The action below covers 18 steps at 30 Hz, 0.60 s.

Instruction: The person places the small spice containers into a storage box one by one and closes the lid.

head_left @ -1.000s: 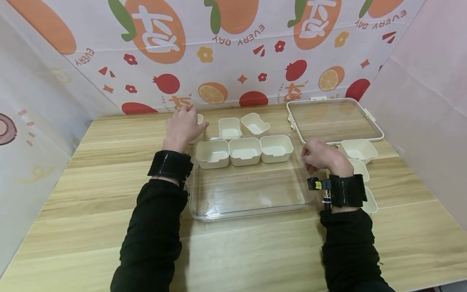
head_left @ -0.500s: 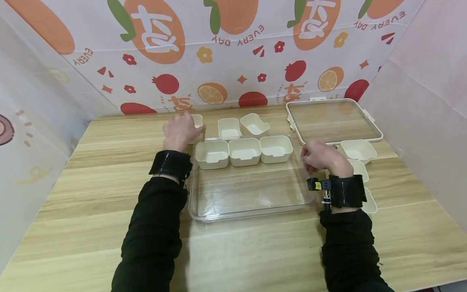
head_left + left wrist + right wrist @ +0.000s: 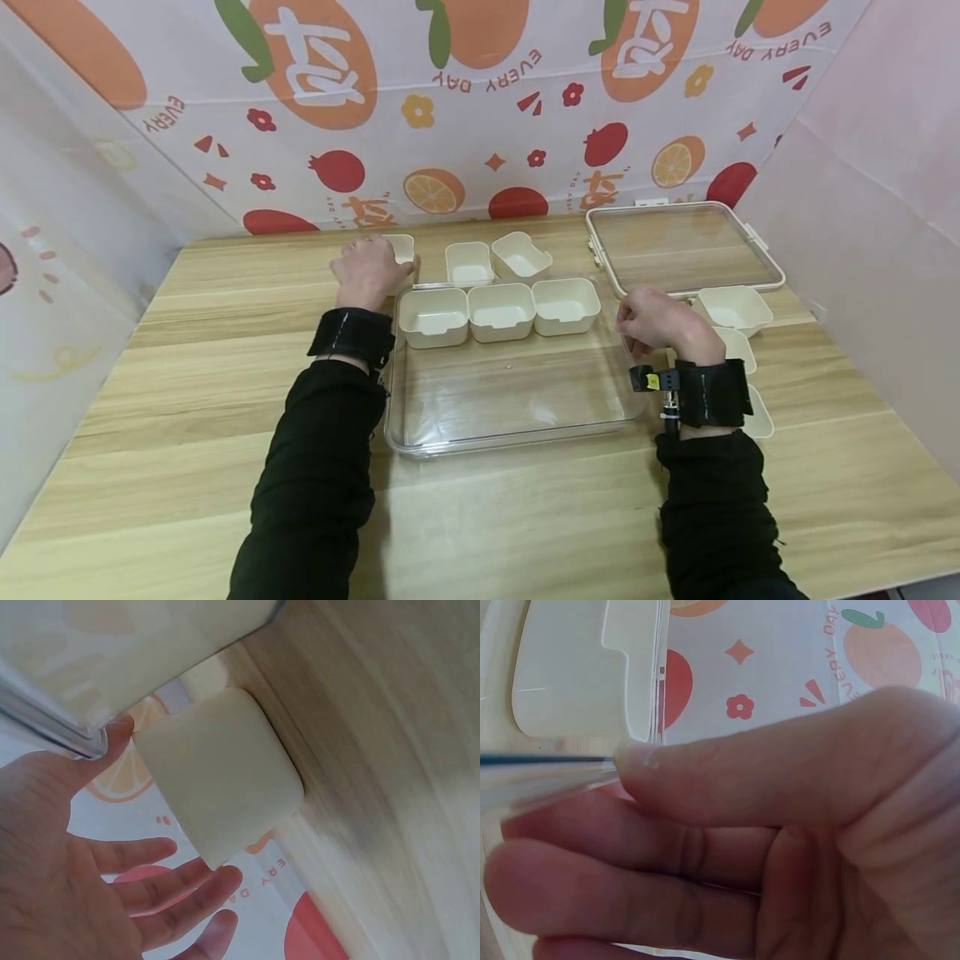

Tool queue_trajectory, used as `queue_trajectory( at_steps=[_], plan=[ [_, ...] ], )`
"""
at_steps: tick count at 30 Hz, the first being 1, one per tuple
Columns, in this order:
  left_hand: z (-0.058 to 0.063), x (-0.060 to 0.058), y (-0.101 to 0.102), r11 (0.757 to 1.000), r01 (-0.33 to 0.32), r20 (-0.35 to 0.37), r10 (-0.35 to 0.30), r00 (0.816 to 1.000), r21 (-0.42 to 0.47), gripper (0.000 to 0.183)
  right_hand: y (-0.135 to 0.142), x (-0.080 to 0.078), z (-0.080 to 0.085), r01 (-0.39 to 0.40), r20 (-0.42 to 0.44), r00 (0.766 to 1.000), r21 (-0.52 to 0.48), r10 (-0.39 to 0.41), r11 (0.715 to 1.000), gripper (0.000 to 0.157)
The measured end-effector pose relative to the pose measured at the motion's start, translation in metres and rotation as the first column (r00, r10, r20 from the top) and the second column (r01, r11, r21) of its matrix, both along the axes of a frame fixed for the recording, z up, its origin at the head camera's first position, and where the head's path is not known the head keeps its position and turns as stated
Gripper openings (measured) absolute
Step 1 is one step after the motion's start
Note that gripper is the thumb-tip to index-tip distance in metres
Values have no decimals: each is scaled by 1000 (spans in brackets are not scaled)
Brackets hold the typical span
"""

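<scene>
At the back left, my left hand (image 3: 367, 265) spans a small cream bin (image 3: 402, 247). In the left wrist view its fingers are spread and fairly straight, thumb tip at one corner of that bin (image 3: 225, 776) and fingertips right at another. The bin stands on the table behind a clear shallow box (image 3: 517, 392). Three cream bins (image 3: 501, 312) sit in a row along the box's far side. My right hand (image 3: 663, 323) pinches the box's right rim, thumb (image 3: 697, 776) on top and fingers curled underneath in the right wrist view.
Two more cream bins (image 3: 469, 263) stand behind the box. A clear lid with a cream frame (image 3: 686, 246) lies at the back right. Several cream bins (image 3: 733, 308) stand to the right, partly hidden by my right wrist. A printed cloth (image 3: 450, 108) hangs behind the table (image 3: 187, 400).
My left hand has shifted slightly left and lower beside the back-left bin, so more of that bin shows. My right hand stays at the box rim; the other things keep their places.
</scene>
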State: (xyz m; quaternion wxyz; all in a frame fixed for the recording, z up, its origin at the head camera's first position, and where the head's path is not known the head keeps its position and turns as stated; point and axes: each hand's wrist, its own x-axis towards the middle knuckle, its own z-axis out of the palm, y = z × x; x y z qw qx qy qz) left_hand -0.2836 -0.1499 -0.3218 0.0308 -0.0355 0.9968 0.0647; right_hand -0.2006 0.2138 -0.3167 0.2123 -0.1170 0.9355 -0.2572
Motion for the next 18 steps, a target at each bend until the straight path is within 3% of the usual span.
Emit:
queue_trajectory(
  at_steps=[4,11,18],
  plan=[
    [1,0,1,1000,-1,-12,1,1000,3,57,0,0,0,2,4,1000,0,-2,1000,14],
    [2,1,-1,996,-17,-27,19,999,86,41,-1,0,0,0,0,1000,6,0,1000,15],
    [-2,1,-4,987,-51,-33,57,998,155,45,-1,0,1,5,6,1000,-1,-5,1000,14]
  ],
)
